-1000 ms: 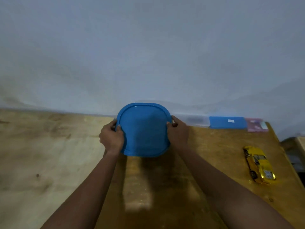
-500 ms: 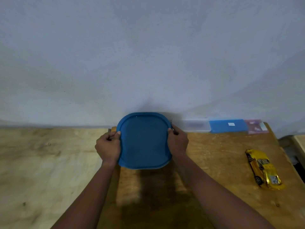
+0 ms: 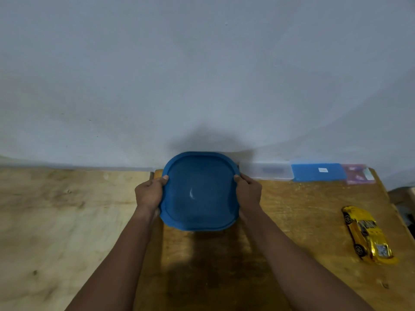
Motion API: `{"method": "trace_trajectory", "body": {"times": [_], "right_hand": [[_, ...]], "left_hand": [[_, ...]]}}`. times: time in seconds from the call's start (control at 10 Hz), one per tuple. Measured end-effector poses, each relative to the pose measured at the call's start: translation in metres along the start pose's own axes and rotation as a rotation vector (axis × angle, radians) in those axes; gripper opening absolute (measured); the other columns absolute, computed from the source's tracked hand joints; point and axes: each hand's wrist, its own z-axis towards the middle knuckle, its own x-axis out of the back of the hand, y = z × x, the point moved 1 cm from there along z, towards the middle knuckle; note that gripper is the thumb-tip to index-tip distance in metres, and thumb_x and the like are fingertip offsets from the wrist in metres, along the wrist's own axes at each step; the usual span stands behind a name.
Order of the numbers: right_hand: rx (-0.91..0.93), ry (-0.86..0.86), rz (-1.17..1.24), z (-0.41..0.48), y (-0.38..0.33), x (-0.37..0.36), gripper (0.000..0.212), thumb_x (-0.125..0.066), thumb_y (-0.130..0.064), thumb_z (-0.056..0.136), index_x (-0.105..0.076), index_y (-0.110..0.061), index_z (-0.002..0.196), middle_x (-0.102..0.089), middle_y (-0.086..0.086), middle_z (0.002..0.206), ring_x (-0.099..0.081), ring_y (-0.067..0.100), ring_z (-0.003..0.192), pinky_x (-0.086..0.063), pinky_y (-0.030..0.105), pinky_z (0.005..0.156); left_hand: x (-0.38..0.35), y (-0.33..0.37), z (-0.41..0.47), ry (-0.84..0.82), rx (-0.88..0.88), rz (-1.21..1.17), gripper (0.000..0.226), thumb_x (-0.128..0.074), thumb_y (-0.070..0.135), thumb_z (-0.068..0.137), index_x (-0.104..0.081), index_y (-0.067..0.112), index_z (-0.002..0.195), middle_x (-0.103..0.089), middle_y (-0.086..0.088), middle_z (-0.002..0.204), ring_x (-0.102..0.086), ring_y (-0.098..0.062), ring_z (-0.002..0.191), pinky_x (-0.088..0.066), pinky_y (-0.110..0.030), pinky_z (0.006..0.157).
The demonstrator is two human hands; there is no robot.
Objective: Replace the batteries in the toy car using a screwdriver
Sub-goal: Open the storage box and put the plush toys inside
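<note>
A blue container with a rounded square lid (image 3: 199,191) stands on the wooden table (image 3: 292,221) near the wall. My left hand (image 3: 149,193) grips its left side and my right hand (image 3: 248,191) grips its right side, thumbs on the lid's rim. A yellow toy car (image 3: 368,234) lies upright on its wheels at the right of the table, apart from both hands. No screwdriver or batteries show.
Along the wall to the right lie a clear plastic case (image 3: 267,170), a blue case (image 3: 318,172) and a pink case (image 3: 358,173). A paler wooden surface (image 3: 67,221) adjoins the table on the left. The table's right edge runs just past the car.
The container, held in both hands, has come down and toward me from the wall. The view has tilted, so the table and the car sit lower in the frame.
</note>
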Motion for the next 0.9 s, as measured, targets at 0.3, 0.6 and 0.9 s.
{"method": "trace_trajectory", "body": {"times": [0.3,0.6,0.9], "right_hand": [[-0.006,0.041,0.09,0.003,0.008,-0.005,0.024,-0.068,-0.019,0.09,-0.074,-0.017,0.112,-0.072,-0.002,0.107,-0.066,0.02,0.101,-0.058,0.036,0.085],[0.046,0.031,0.088,0.002,0.004,-0.004,0.019,-0.065,-0.015,0.094,-0.073,-0.011,0.111,-0.071,-0.007,0.092,-0.067,0.014,0.092,-0.054,0.022,0.07],[0.081,-0.137,-0.274,-0.011,-0.009,0.007,0.047,-0.05,-0.053,0.096,-0.062,-0.021,0.13,-0.067,0.001,0.122,-0.063,0.019,0.104,-0.055,0.041,0.091]], "left_hand": [[0.004,-0.006,0.005,-0.088,0.008,-0.004,0.023,-0.076,0.022,0.083,-0.074,0.017,0.061,-0.059,-0.016,0.143,-0.061,-0.033,0.126,-0.059,-0.045,0.093],[-0.003,-0.001,-0.005,-0.08,-0.034,-0.01,0.023,-0.066,0.016,0.096,-0.063,0.009,0.074,-0.071,-0.012,0.095,-0.066,-0.028,0.091,-0.056,-0.033,0.07],[-0.002,-0.008,-0.029,0.03,-0.16,0.376,0.035,-0.058,0.048,0.096,-0.061,0.015,0.107,-0.061,-0.01,0.135,-0.058,-0.029,0.116,-0.048,-0.048,0.101]]}}
